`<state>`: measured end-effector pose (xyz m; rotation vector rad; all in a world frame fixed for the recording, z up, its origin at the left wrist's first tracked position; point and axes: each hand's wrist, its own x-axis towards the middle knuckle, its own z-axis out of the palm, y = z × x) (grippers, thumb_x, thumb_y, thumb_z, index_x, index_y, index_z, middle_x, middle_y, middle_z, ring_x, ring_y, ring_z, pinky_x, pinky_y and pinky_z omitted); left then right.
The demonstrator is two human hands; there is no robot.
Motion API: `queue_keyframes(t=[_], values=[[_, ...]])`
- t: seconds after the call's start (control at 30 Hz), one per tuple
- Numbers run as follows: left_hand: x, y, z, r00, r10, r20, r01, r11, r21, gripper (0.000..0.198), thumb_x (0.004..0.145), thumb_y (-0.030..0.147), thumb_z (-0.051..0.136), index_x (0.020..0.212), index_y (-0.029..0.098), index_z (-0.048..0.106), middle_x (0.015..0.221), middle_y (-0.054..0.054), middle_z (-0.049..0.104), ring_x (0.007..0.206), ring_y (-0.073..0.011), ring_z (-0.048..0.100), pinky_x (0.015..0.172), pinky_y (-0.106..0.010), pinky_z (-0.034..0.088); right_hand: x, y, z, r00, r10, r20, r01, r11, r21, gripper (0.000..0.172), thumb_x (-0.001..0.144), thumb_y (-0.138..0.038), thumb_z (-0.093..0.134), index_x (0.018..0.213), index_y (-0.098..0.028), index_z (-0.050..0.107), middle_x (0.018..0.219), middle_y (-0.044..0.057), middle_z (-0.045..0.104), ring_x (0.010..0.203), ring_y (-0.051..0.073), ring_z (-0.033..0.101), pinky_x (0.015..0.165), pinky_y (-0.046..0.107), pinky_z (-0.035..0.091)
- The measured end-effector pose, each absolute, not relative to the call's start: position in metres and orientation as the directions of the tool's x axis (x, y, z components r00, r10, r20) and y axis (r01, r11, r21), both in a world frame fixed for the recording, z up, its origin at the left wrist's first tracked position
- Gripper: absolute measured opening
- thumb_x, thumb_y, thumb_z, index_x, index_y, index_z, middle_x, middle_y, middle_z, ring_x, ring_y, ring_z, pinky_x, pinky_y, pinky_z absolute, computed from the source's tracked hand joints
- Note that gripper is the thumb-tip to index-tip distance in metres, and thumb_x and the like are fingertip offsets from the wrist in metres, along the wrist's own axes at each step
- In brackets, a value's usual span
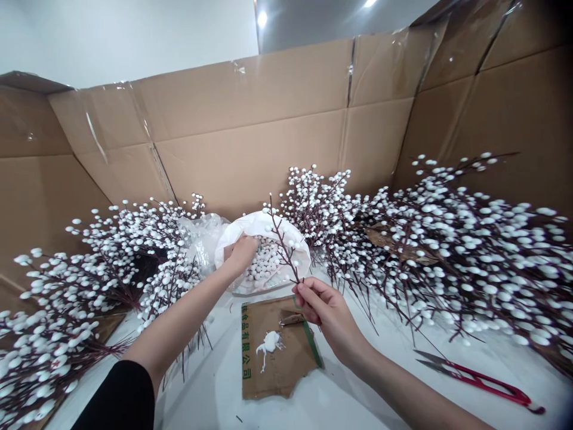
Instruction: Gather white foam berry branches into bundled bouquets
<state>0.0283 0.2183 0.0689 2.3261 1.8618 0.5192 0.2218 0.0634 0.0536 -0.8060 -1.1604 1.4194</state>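
My right hand [324,316] pinches the lower end of a thin brown artificial twig [283,242] between thumb and fingers. The twig stands upright, mostly bare, in front of an open white plastic bag [293,230]. Inside the bag lies a heap of small white foam berries [264,263]. My left hand [243,251] reaches into the bag's left side with curled fingers against the berries; its fingertips are partly hidden, so what they hold does not show. Below the bag, a piece of cardboard [268,382] carries a blob of white glue [271,341].
Bunches of white-berried stems [165,233] spread on the left, with a bigger pile [470,251] on the right. Red-handled thread snips [487,382] lie at the right front of the white table [358,400]. Tall cardboard walls [250,149] enclose the back and sides.
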Motion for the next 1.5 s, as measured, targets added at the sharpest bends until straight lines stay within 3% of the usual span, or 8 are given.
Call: queue_keyframes(t=[0.2,0.33,0.4,0.57,0.97,1.13,1.23,1.5], values=[[0.021,0.200,0.073,0.186,0.939,0.290,0.783,-0.319,0.533,0.031,0.086,0.031,0.053,0.113,0.017,0.055,0.116,-0.009,0.058,0.098,-0.0210,0.058,0.081,-0.043,0.050,0.221,0.064,0.052,-0.202,0.973,0.113,-0.289,0.051,-0.956,0.033,0.079,-0.047,0.059,0.066,-0.018,0.051,0.064,-0.003,0.049,0.045,0.006,0.024,0.046,0.025,0.015],[0.018,0.175,0.075,0.129,0.921,0.367,0.610,-0.366,0.703,0.025,0.086,0.034,0.050,0.093,0.015,0.063,0.098,-0.009,0.066,0.091,-0.0212,0.062,0.082,-0.040,0.051,0.221,0.063,0.053,-0.205,0.973,0.108,-0.274,0.049,-0.960,0.032,0.078,-0.047,0.059,0.067,-0.019,0.051,0.064,-0.003,0.049,0.045,0.006,0.025,0.046,0.025,0.015],[0.017,0.156,0.076,0.099,0.919,0.381,0.495,-0.377,0.783,0.028,0.085,0.036,0.049,0.094,0.013,0.062,0.093,-0.009,0.068,0.085,-0.0211,0.065,0.079,-0.037,0.053,0.221,0.062,0.054,-0.215,0.971,0.106,-0.261,0.047,-0.964,0.032,0.078,-0.047,0.059,0.066,-0.019,0.051,0.063,-0.003,0.049,0.045,0.007,0.025,0.046,0.025,0.015],[0.010,0.104,0.080,0.042,0.935,0.352,0.255,-0.351,0.901,0.029,0.079,0.035,0.059,0.098,0.013,0.061,0.107,-0.011,0.067,0.095,-0.0232,0.065,0.082,-0.035,0.053,0.219,0.059,0.054,-0.242,0.966,0.087,-0.237,0.028,-0.971,0.033,0.078,-0.046,0.060,0.064,-0.019,0.049,0.061,-0.004,0.048,0.045,0.007,0.026,0.047,0.025,0.015],[0.016,0.037,0.062,-0.014,0.998,0.060,-0.044,-0.060,0.997,0.020,0.072,0.030,0.069,0.088,0.018,0.066,0.096,-0.004,0.070,0.088,-0.0166,0.065,0.082,-0.027,0.049,0.213,0.053,0.051,-0.308,0.950,0.061,-0.217,-0.008,-0.976,0.034,0.082,-0.046,0.056,0.066,-0.018,0.049,0.062,-0.003,0.050,0.047,0.007,0.027,0.047,0.025,0.017],[0.023,0.024,0.052,0.009,1.000,0.000,-0.149,0.001,0.989,0.026,0.075,0.030,0.067,0.098,0.019,0.064,0.093,-0.003,0.069,0.086,-0.0178,0.066,0.080,-0.029,0.051,0.210,0.047,0.046,-0.432,0.902,0.023,-0.186,-0.064,-0.980,0.034,0.084,-0.050,0.051,0.073,-0.018,0.053,0.055,-0.007,0.034,0.047,0.007,0.023,0.046,0.024,0.014],[0.026,0.021,0.048,0.033,0.998,-0.044,-0.181,0.050,0.982,0.022,0.075,0.029,0.067,0.093,0.017,0.066,0.089,-0.005,0.070,0.082,-0.0156,0.065,0.077,-0.027,0.051,0.209,0.045,0.042,-0.517,0.856,0.020,-0.184,-0.089,-0.979,0.036,0.088,-0.050,0.045,0.075,-0.017,0.053,0.053,-0.008,0.027,0.047,0.007,0.020,0.045,0.023,0.014],[0.031,0.017,0.048,0.044,0.992,-0.119,-0.339,0.127,0.932,0.019,0.072,0.023,0.071,0.088,0.016,0.065,0.085,-0.003,0.070,0.077,-0.0123,0.065,0.076,-0.024,0.050,0.201,0.041,0.034,-0.615,0.786,-0.065,-0.253,-0.274,-0.928,0.036,0.088,-0.051,0.045,0.076,-0.017,0.049,0.046,-0.011,0.026,0.037,0.004,0.016,0.036,0.020,0.011]])
